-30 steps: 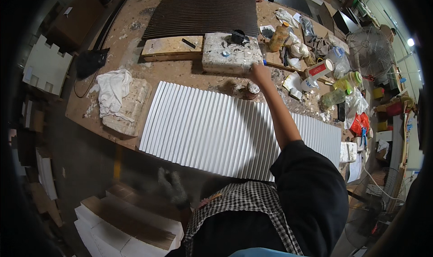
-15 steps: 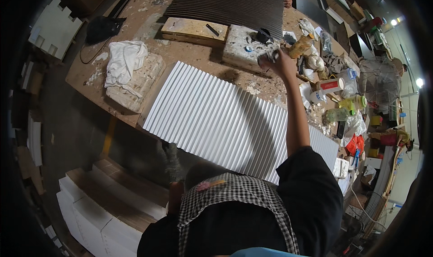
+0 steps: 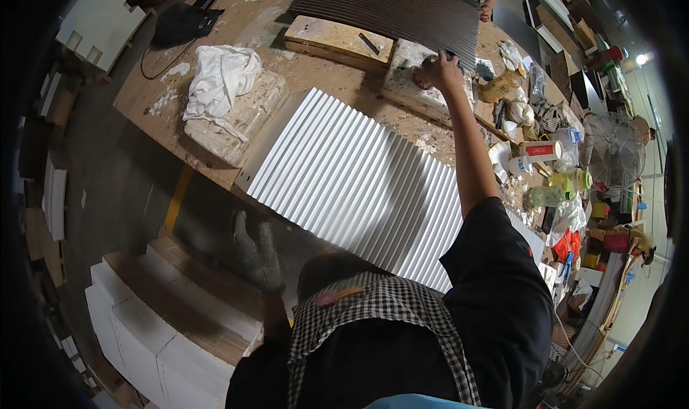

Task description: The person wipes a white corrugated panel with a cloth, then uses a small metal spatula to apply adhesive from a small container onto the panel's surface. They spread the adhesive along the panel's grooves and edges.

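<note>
My left hand [image 3: 258,257], in a greyish knit glove, hangs below the table's front edge with its fingers apart, holding nothing. Ahead of me my right hand [image 3: 439,73], bare, reaches over a stained white block [image 3: 403,66]. Its fingers curl round something dark that they mostly hide. Beneath my outstretched right arm lies a white ribbed panel [image 3: 344,172], crossed by a shadow. Beyond the block stretches a dark ribbed panel [image 3: 391,10].
A white cloth [image 3: 221,86] lies on a stained block at the left. Bottles, bags and a red-and-white cup [image 3: 542,150] crowd the right side. Another person's hand [image 3: 486,12] rests by the dark panel. White boards [image 3: 136,319] are stacked at lower left.
My right hand has moved farther out over the white block, covering the dark round item there. My left hand has come out a little to the left, its fingers more visible.
</note>
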`<control>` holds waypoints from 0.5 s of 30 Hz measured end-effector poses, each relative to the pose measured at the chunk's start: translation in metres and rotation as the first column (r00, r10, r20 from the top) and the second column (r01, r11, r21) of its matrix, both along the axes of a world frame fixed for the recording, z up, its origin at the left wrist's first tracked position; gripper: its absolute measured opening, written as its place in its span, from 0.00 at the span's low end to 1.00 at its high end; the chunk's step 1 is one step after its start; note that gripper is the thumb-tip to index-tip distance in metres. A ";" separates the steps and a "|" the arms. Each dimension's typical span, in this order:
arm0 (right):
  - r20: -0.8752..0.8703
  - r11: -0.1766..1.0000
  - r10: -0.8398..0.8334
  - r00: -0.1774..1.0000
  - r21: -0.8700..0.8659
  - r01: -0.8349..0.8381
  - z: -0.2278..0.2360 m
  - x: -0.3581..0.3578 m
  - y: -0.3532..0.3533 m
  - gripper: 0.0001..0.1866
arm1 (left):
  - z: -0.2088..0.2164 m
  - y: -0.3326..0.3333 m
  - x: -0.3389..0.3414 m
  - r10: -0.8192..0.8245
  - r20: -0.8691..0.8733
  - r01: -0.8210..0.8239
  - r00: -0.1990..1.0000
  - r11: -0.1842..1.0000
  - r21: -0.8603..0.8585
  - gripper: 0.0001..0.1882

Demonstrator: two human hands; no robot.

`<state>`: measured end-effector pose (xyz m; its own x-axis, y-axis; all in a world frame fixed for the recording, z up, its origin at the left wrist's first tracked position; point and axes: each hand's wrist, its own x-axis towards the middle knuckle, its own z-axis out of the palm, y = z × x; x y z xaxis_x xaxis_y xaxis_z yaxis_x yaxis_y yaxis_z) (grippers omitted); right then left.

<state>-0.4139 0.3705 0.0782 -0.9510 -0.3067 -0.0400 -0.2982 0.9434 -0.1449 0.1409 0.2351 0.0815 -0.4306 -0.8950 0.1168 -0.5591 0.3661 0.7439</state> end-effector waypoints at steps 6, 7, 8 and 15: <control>-0.059 0.991 -0.002 0.998 0.136 0.010 -0.015 0.002 0.000 0.60 | 0.020 -0.087 -0.109 -0.440 -0.164 0.399 0.883 0.887 -0.232 0.22; -0.046 0.989 -0.023 0.999 0.146 0.030 -0.018 -0.001 0.004 0.61 | 0.019 -0.102 -0.135 -0.524 -0.138 0.473 0.841 0.834 -0.285 0.20; -0.044 0.990 -0.015 0.999 0.140 0.021 -0.020 -0.002 0.004 0.61 | 0.016 -0.116 -0.159 -0.586 -0.097 0.529 0.804 0.780 -0.335 0.20; 0.029 0.992 -0.021 0.999 0.122 0.018 -0.018 -0.002 -0.003 0.66 | -0.059 -0.167 -0.292 -0.778 0.308 0.837 0.548 0.507 -0.208 0.20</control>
<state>-0.4161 0.3679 0.0597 -0.9545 -0.2793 -0.1048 -0.2769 0.9602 -0.0373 -0.1516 0.0685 0.0228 -0.9840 -0.0755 0.1616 0.0038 0.8969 0.4422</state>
